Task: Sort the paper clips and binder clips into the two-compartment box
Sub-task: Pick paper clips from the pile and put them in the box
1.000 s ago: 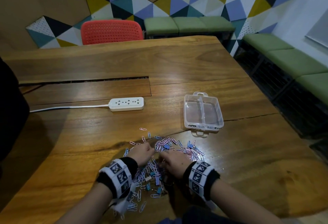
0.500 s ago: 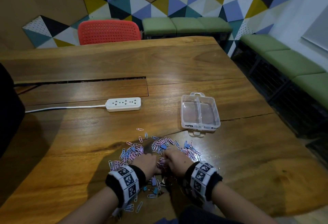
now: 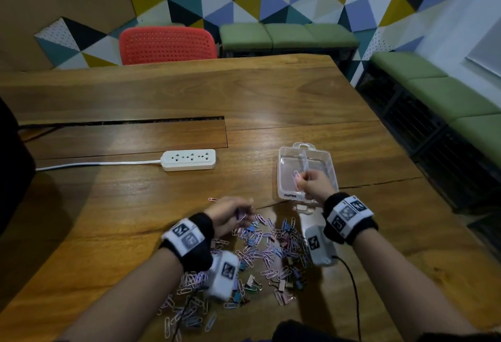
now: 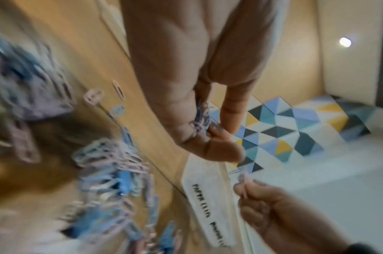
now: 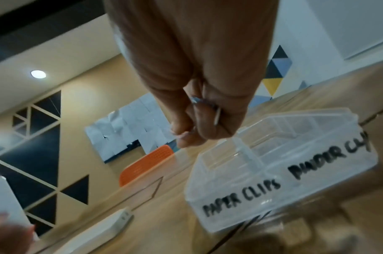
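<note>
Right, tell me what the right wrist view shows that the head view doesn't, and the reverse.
Only the right wrist view: the box's handwritten labels are readable, PAPER CLIPS and BINDER CLIPS. Only the head view: the loose clip pile on the table, and the left hand pinching paper clips. Both: the right hand holding paper clips at the box, the power strip, the red chair.

You wear black wristbands [image 3: 202, 226] with white marker-printed straps [image 3: 347, 213], a white camera box [image 3: 224, 274] and black cable [image 3: 353, 287] under each wrist.
</note>
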Tool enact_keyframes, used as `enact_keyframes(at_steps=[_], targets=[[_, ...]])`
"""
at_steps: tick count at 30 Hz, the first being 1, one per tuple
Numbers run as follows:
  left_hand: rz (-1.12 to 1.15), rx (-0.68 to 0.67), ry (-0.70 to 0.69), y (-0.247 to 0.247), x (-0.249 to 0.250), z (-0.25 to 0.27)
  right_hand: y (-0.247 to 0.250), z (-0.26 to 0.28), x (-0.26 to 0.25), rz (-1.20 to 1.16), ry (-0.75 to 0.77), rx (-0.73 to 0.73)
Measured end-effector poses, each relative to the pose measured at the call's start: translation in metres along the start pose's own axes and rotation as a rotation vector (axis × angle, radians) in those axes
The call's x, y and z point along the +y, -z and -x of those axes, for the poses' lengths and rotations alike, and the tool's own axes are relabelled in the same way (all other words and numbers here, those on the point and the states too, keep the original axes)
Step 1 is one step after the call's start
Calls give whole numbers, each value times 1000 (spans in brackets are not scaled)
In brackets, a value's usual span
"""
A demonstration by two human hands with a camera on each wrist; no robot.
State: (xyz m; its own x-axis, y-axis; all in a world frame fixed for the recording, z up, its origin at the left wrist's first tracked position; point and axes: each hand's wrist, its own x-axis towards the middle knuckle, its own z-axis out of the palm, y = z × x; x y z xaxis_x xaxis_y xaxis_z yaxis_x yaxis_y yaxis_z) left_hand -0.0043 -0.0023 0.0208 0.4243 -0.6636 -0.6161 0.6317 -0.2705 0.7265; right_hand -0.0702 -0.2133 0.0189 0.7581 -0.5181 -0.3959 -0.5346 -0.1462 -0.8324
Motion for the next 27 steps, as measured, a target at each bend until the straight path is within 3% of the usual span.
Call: enact_keyframes(at_steps=[4, 7, 12, 16, 22, 25, 27], targets=[[213, 14, 11, -25, 25, -30, 2, -27, -4, 254, -75, 164], [258, 46, 36, -47, 43, -52, 1, -39, -6, 280, -116, 208], [362, -9, 47, -74, 62, -76, 7, -52, 0, 140, -135, 217], [313, -45, 70, -78, 59, -84, 8, -49, 3, 57, -149, 190], [281, 8, 30, -52, 51, -80, -2, -55, 7, -106, -200, 99], [330, -40, 12, -39, 49, -73, -4, -46, 7, -179, -234, 89], [339, -79, -5, -38, 51, -71, -6, -40, 6, -164, -174, 111]])
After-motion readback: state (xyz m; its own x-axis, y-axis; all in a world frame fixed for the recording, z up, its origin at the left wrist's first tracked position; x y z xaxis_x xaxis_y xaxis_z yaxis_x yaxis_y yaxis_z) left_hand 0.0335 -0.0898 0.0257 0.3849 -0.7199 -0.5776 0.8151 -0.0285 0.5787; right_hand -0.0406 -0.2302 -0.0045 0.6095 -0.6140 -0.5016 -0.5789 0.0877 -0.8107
